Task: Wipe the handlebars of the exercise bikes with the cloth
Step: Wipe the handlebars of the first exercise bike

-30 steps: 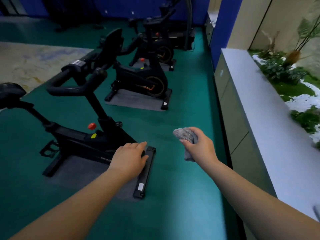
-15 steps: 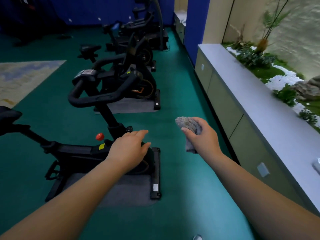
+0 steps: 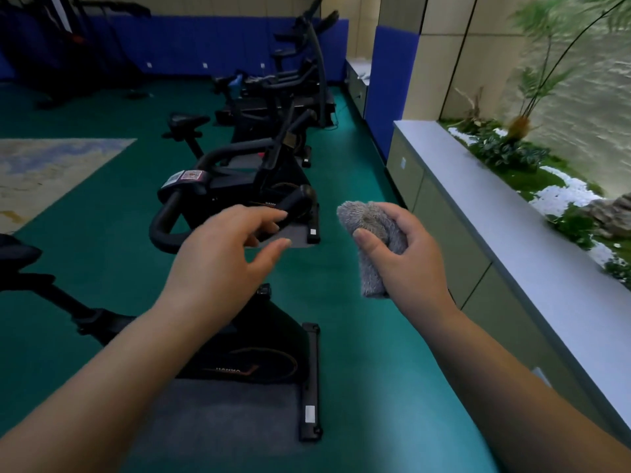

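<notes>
While right hand (image 3: pixel 406 257) keeps gripping cloth (image 3: pixel 372 240), left hand (image 3: pixel 218 264) has risen toward handlebar (image 3: pixel 164 223) — fingers apart.

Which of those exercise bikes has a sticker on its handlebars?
The nearest bike, right under the left hand. Its handlebars carry a pink-and-white sticker; the bikes behind show none.

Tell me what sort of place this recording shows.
Most likely a gym or fitness room: a row of black exercise bikes on mats stands on green flooring, with blue wall padding behind. The right hand holds a grey cloth.
</notes>
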